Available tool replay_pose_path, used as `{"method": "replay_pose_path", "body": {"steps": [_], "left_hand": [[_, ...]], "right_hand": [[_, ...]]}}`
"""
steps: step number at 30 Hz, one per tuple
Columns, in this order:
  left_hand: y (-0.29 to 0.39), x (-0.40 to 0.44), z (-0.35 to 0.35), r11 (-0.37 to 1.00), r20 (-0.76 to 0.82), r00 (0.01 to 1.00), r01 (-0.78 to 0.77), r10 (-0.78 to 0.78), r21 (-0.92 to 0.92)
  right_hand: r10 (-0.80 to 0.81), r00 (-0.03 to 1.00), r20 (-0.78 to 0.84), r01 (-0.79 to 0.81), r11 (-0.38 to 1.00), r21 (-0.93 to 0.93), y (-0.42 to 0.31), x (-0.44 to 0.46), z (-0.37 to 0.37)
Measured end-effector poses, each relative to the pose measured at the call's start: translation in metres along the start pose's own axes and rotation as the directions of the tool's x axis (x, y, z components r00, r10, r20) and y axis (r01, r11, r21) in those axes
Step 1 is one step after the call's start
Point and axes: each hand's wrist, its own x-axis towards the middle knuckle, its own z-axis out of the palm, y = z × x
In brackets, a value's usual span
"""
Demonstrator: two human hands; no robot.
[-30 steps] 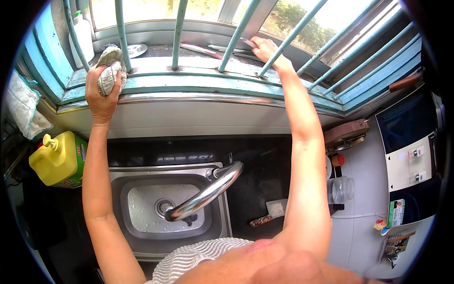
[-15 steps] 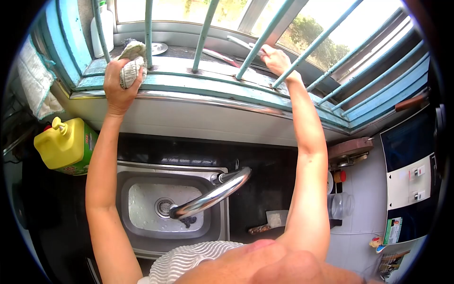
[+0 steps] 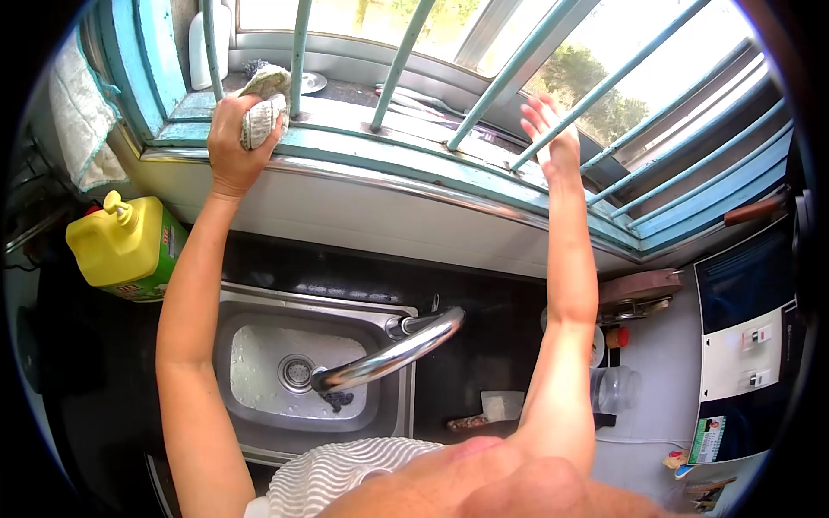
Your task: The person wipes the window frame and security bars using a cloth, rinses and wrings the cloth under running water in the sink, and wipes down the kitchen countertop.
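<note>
The cloth point(image 3: 263, 121) is at far left, bunched in the left hand's point(image 3: 235, 151) grip by the window ledge point(image 3: 389, 161), well apart from the right hand point(image 3: 555, 142). The right hand, fingers extended and visibly unloaded, reaches past the bars point(image 3: 515, 71); this step apparently concerns the ledge, and further movement calls for bar clearance.

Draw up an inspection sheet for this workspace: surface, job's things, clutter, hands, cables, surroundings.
Surface: dark ledge behind blue bars; sunlit patches.
Job's things: cloth bunched in the left hand; slim items lying on the ledge.
Clutter: white bottle and round metal dish on the ledge.
Hands: left hand closed on the cloth; right hand open, fingers spread, at the bars.
Cables: thin white line at right, possibly a cord; cannot tell.
Surroundings: sink with metal faucet; yellow-green jug beside it.
</note>
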Motion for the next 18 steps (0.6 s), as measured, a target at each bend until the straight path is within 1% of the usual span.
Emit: {"method": "replay_pose_path", "body": {"steps": [2,3,4,5,6,7,8,9,10,12,14,15,16,17,18], "left_hand": [[0.0,0.001,0.0,0.999,-0.013,0.999,-0.039,0.04,0.01],[0.0,0.001,0.0,0.999,-0.015,0.999,-0.037,0.037,0.004],[-0.001,0.001,0.0,0.999,-0.02,0.998,-0.051,0.051,0.004],[-0.001,0.001,0.001,0.998,-0.021,0.998,-0.065,0.065,0.005],[0.001,0.001,0.002,0.998,-0.014,0.998,-0.066,0.066,0.001],[0.001,0.001,0.001,0.997,-0.013,0.997,-0.076,0.076,-0.003],[0.0,0.002,0.001,0.996,-0.019,0.996,-0.085,0.085,0.001],[-0.001,0.002,0.0,0.996,-0.018,0.996,-0.085,0.085,0.009],[-0.001,0.002,0.0,0.997,-0.016,0.997,-0.076,0.076,0.007],[0.0,0.001,0.0,0.997,-0.007,0.997,-0.074,0.074,0.011],[0.0,0.002,-0.001,0.998,0.001,0.998,-0.06,0.06,-0.003],[-0.001,0.003,-0.001,0.997,-0.006,0.997,-0.074,0.074,0.002],[-0.001,0.002,-0.001,0.997,-0.007,0.997,-0.075,0.075,0.015],[-0.002,0.002,-0.001,0.998,-0.006,0.998,-0.061,0.061,0.015],[-0.002,0.002,-0.001,0.999,-0.004,0.999,-0.047,0.047,0.015]], "right_hand": [[-0.184,0.975,-0.121,0.17,0.978,-0.118,-0.008,-0.037,-0.003],[-0.29,0.955,-0.055,0.264,0.922,-0.283,-0.01,-0.058,0.0],[-0.382,0.924,0.03,0.356,0.829,-0.432,-0.012,-0.076,0.005],[-0.489,0.843,0.224,0.493,0.535,-0.686,-0.014,-0.086,0.009],[-0.555,0.803,0.217,0.527,0.492,-0.693,-0.013,-0.089,0.018],[-0.619,0.704,0.35,0.597,0.248,-0.763,-0.02,-0.094,0.026],[-0.639,0.589,0.495,0.633,-0.016,-0.774,-0.029,-0.096,0.037],[-0.577,0.637,0.511,0.678,0.104,-0.728,-0.03,-0.101,0.047],[-0.49,0.695,0.527,0.68,0.209,-0.703,-0.026,-0.099,0.056],[-0.383,0.729,0.567,0.656,0.153,-0.739,-0.006,-0.07,0.061],[-0.193,0.801,0.567,0.583,0.035,-0.812,0.029,-0.02,0.047],[0.05,0.87,0.491,0.487,0.075,-0.87,0.028,-0.003,0.055],[0.293,0.873,0.39,0.383,0.083,-0.92,0.028,0.012,0.064],[0.266,0.879,0.395,0.373,0.13,-0.919,0.048,0.029,0.056],[0.319,0.863,0.391,0.418,-0.018,-0.908,0.049,0.036,0.061]]}}
